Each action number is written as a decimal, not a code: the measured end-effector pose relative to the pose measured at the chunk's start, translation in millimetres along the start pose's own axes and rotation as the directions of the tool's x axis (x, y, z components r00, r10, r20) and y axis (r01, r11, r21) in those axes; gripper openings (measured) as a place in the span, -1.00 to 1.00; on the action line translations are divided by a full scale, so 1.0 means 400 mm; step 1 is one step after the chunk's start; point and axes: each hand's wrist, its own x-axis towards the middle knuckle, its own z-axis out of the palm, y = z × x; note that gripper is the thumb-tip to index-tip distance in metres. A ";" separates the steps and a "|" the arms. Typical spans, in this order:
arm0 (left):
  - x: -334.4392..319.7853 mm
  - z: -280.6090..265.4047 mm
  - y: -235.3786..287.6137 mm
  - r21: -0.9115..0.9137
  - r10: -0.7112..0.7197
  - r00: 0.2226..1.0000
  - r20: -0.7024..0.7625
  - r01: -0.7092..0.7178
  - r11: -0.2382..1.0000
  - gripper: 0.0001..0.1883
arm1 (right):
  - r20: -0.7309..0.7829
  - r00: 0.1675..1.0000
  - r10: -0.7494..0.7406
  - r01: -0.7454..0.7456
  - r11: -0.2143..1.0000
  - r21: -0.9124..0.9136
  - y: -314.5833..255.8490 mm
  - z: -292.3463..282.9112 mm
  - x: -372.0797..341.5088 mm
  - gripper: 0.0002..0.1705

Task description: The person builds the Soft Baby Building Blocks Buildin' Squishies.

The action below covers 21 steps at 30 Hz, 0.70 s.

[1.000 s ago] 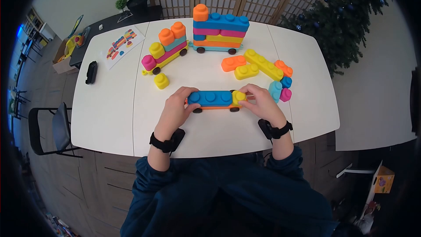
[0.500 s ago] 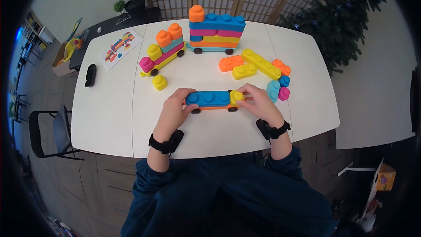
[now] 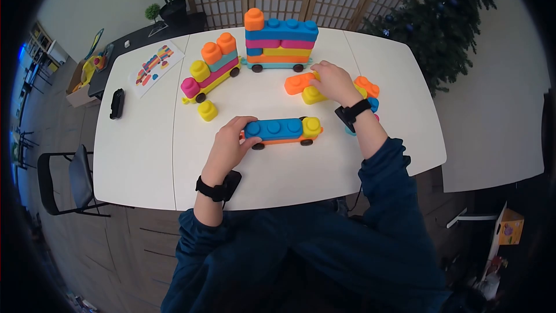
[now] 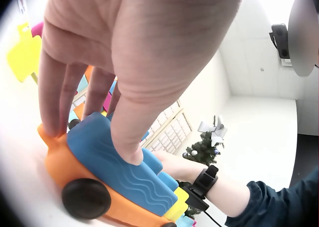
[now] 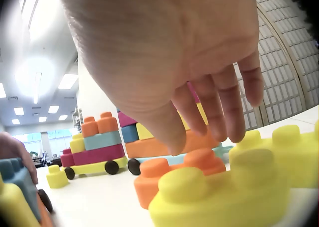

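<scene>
My left hand (image 3: 231, 142) grips the left end of a long blue building block (image 3: 273, 129), thumb against its near side. That block sits on an orange wheeled base (image 4: 57, 162), beside a small yellow block (image 3: 311, 126) at the right end. Over the loose blocks at the right, my right hand (image 3: 336, 83) reaches with fingers pointing down and apart, holding nothing. Below its fingertips, in the right wrist view, are an orange block (image 5: 149, 174) and a two-stud yellow block (image 5: 219, 202). A long yellow block (image 5: 296, 157) lies beside them, mostly hidden by the hand in the head view.
Behind stand a tall block wagon (image 3: 282, 43) and a stepped block wagon (image 3: 214, 69). A single yellow block (image 3: 207, 111) lies near the stepped one. Farther left are a picture sheet (image 3: 155, 69) and a black object (image 3: 117, 104). Another orange block (image 3: 368, 86) lies right of my right hand.
My right hand has left the small yellow block on the orange base and moved away and right, over the loose blocks. The left hand stays on the blue block.
</scene>
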 end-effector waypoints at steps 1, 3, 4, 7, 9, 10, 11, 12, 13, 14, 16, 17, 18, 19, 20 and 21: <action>0.001 0.000 -0.002 -0.017 -0.008 1.000 0.006 0.008 1.000 -0.53 | 0.020 1.000 0.017 -0.015 0.997 -0.072 0.001 0.012 0.014 -0.71; 0.001 -0.001 -0.004 -0.034 -0.019 1.000 0.011 0.019 0.999 -0.53 | 0.078 0.996 0.035 -0.026 0.993 -0.114 0.006 0.032 0.035 -0.72; 0.001 -0.001 -0.003 -0.034 -0.019 1.000 0.013 0.019 0.999 -0.52 | 0.135 0.989 0.059 -0.037 0.987 -0.156 0.004 0.034 0.043 -0.73; 0.003 -0.005 0.001 -0.031 -0.029 0.999 0.023 0.030 0.999 -0.52 | 0.140 0.990 0.033 -0.017 0.993 -0.116 0.000 0.020 0.051 -0.72; 0.004 -0.005 -0.001 -0.029 -0.038 0.999 0.032 0.039 0.999 -0.52 | 0.058 0.998 0.003 0.001 0.997 -0.073 -0.013 0.002 0.042 -0.72; 0.005 -0.002 -0.006 -0.028 -0.046 0.998 0.034 0.047 0.998 -0.52 | -0.026 0.999 -0.024 0.023 0.999 -0.031 -0.027 -0.015 0.034 -0.71; 0.006 0.001 -0.009 -0.029 -0.055 0.998 0.037 0.056 0.998 -0.51 | -0.024 0.999 -0.023 0.022 0.999 -0.033 -0.044 -0.035 0.023 -0.71; 0.006 0.003 -0.009 -0.032 -0.055 0.998 0.038 0.056 0.998 -0.51 | -0.062 0.998 -0.031 0.038 0.991 0.127 -0.064 -0.056 0.010 -0.70; 0.007 0.003 -0.008 -0.033 -0.071 0.997 0.042 0.073 0.997 -0.51 | -0.102 0.994 -0.032 0.060 0.957 0.285 -0.086 -0.071 -0.005 -0.69; 0.007 0.003 -0.008 -0.033 -0.087 0.995 0.044 0.089 0.995 -0.50 | -0.101 0.994 -0.032 0.060 0.957 0.284 -0.108 -0.080 -0.021 -0.69; 0.006 0.008 -0.020 -0.060 -0.064 0.998 0.024 0.066 0.996 -0.49 | -0.081 0.994 -0.075 0.107 0.839 0.534 -0.150 -0.085 -0.057 -0.64; 0.006 0.011 -0.027 -0.085 -0.041 0.999 0.002 0.041 0.996 -0.49 | -0.080 0.994 -0.075 0.106 0.839 0.533 -0.168 -0.083 -0.075 -0.64; 0.006 0.016 -0.033 -0.086 -0.041 0.999 0.003 0.041 0.995 -0.49 | -0.018 0.997 -0.078 0.072 0.787 0.613 -0.186 -0.079 -0.092 -0.67; 0.007 0.017 -0.036 -0.092 -0.042 0.999 -0.003 0.041 0.995 -0.47 | 0.043 0.995 -0.086 0.033 0.727 0.686 -0.203 -0.074 -0.108 -0.69; 0.007 0.018 -0.037 -0.098 -0.043 0.999 -0.009 0.042 0.994 -0.46 | 0.039 0.995 -0.090 0.036 0.708 0.705 -0.217 -0.065 -0.122 -0.70; 0.007 0.017 -0.036 -0.098 -0.044 0.999 -0.008 0.043 0.994 -0.46 | 0.039 0.995 -0.089 0.036 0.707 0.706 -0.225 -0.055 -0.130 -0.70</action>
